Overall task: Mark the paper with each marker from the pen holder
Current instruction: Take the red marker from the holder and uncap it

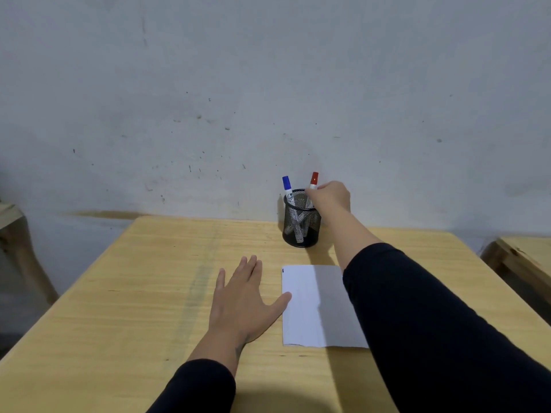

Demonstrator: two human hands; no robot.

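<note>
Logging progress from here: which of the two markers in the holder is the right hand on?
The red-capped marker. The right hand closes around its barrel above the mesh pen holder; the blue-capped marker stands untouched on the holder's left side.

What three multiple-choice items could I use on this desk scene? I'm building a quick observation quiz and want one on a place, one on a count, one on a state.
1. Where does the mesh pen holder stand?
A. On the sheet of paper
B. Beyond the paper's far edge, near the wall
C. At the table's left edge

2. How many capped markers stick up from the holder?
A. One
B. Two
C. Four

3. What is the right hand doing?
A. Writing on the paper
B. Lying flat on the table
C. Closing on the red marker in the holder

Answers:
1 B, as the holder sits on bare table behind the paper.
2 B, as only the blue marker and the red one show.
3 C, as its fingers meet the red marker, while the left hand lies flat.
</note>
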